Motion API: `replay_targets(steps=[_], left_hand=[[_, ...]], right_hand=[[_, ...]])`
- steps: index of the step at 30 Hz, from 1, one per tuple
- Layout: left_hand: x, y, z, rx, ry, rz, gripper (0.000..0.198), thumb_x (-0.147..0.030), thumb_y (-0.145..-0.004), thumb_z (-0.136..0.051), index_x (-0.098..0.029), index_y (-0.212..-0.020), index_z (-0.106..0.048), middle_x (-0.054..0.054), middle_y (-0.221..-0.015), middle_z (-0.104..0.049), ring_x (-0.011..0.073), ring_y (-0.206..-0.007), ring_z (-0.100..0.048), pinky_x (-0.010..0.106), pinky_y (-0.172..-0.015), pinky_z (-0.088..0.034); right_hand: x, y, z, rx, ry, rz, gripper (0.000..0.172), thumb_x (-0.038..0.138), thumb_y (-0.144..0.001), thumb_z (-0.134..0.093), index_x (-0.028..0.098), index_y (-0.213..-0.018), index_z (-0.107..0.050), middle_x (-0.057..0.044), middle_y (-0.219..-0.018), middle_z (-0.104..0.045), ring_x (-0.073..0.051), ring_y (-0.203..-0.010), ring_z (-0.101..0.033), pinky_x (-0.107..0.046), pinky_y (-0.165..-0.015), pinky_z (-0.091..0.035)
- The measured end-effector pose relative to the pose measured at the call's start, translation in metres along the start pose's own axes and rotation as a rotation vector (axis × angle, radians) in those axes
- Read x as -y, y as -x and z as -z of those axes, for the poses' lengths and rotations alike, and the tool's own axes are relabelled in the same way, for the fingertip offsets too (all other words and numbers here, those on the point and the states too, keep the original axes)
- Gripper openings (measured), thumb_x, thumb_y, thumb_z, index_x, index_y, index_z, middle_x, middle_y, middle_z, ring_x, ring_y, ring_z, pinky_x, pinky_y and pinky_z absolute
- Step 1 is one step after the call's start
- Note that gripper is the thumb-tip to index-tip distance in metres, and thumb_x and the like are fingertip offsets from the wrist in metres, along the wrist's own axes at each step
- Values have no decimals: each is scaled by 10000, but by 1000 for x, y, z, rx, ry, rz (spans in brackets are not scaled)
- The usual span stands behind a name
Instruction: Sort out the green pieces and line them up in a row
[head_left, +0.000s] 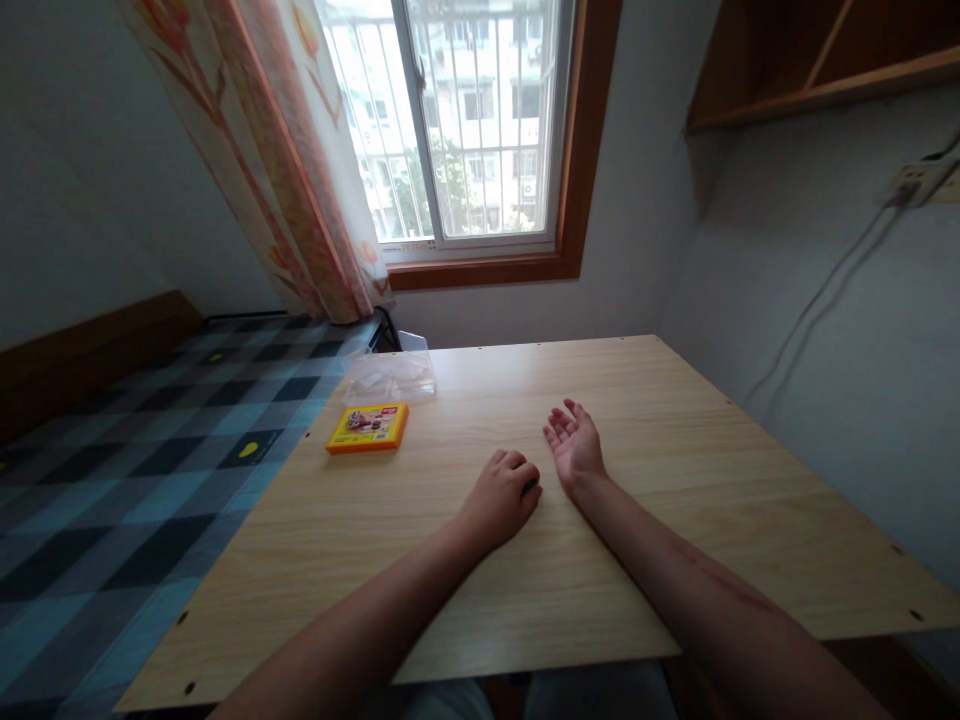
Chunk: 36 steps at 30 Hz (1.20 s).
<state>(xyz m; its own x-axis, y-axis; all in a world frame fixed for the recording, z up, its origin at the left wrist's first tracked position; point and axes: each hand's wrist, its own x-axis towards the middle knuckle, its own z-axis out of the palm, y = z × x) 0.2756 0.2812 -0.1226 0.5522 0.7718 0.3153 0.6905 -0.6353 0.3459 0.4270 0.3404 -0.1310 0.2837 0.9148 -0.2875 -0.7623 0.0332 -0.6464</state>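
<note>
My left hand (504, 497) rests over the middle of the wooden table (465, 580), back upward. Its fingers are curled, with a small dark thing (530, 487) showing between thumb and fingers; its kind is too small to tell. Just to the right, my right hand (576, 447) lies palm up, its fingers loosely spread and nothing in it. The hands are apart. Farther to the left, a flat yellow and orange box (367, 428) with printed pictures lies on the table. Behind that box is a clear plastic container (390, 377), near the table's far left corner.
A bed with a checked cover (180, 440) runs along the table's left side. Beyond the far edge are a barred window (480, 130) and a flowered curtain (285, 150). On the right wall hang a wooden shelf (825, 95) and a cord (832, 275) from a socket.
</note>
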Motion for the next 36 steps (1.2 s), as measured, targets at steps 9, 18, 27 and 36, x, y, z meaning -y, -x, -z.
replay_targets(steps=[9,18,27,36], left_hand=[[0,-6,-4,38,-175,25,39,-179,-830,-554,-186,-834,-592,72,-925,-609,230,-908,-523,368,-852,-451],[-1,-6,-3,87,-246,-1,87,-179,-851,-527,-180,-820,-609,76,-891,-630,224,-863,-546,366,-832,-453],[-3,-9,-2,135,-272,8,193,-214,-856,-503,-154,-794,-675,98,-831,-669,225,-797,-610,371,-806,-484],[-4,-20,-2,140,-293,40,246,-247,-844,-491,-134,-805,-706,125,-806,-696,249,-767,-659,373,-733,-514]], right_hand=[[3,-2,0,73,37,-73,279,474,-840,-569,285,-1022,-665,-22,-1143,-640,-182,-1133,-592,-334,-954,-501],[6,-1,0,107,-13,-123,236,420,-855,-543,264,-948,-695,-16,-1065,-677,-180,-1059,-617,-326,-915,-521],[7,-1,0,122,-26,-148,189,353,-835,-551,253,-910,-693,-13,-1016,-710,-180,-1000,-638,-337,-867,-540],[6,-6,4,127,-19,-115,149,312,-795,-592,232,-891,-673,-16,-914,-720,-175,-905,-670,-340,-870,-552]])
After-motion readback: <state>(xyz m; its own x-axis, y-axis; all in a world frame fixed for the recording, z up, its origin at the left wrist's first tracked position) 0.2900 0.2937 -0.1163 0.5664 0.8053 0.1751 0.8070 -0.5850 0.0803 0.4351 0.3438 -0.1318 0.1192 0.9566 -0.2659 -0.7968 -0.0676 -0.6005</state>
